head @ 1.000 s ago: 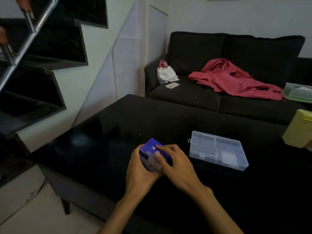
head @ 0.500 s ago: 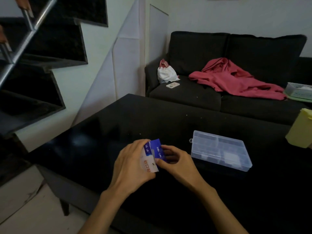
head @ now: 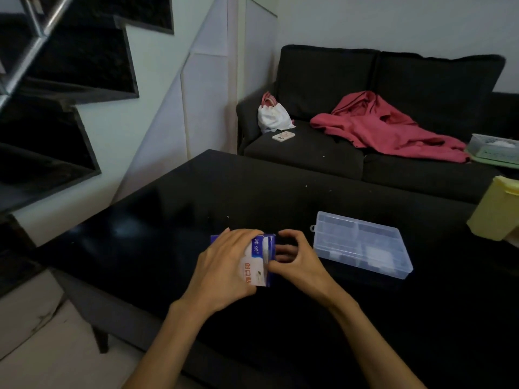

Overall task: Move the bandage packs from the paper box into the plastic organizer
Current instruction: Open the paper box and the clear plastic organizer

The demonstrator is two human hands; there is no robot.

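A small blue and white paper box (head: 259,261) is held just above the black table (head: 174,209), near its front middle. My left hand (head: 224,272) grips the box from the left, fingers wrapped over its top. My right hand (head: 299,262) is at the box's right end, thumb pressed on its lower corner and fingers curled by the end flap. The clear plastic organizer (head: 361,244) lies closed on the table just right of my right hand. No bandage packs are visible.
A yellow container (head: 495,210) stands at the table's right edge. Behind the table is a dark sofa (head: 365,113) with a red garment (head: 393,130), a white bag (head: 272,115), a phone (head: 283,136) and a tray (head: 494,148). Black stairs (head: 56,94) rise at left.
The box has been turned so its white printed face shows. My left hand moved over its top, and my right hand shifted to the box's right end.
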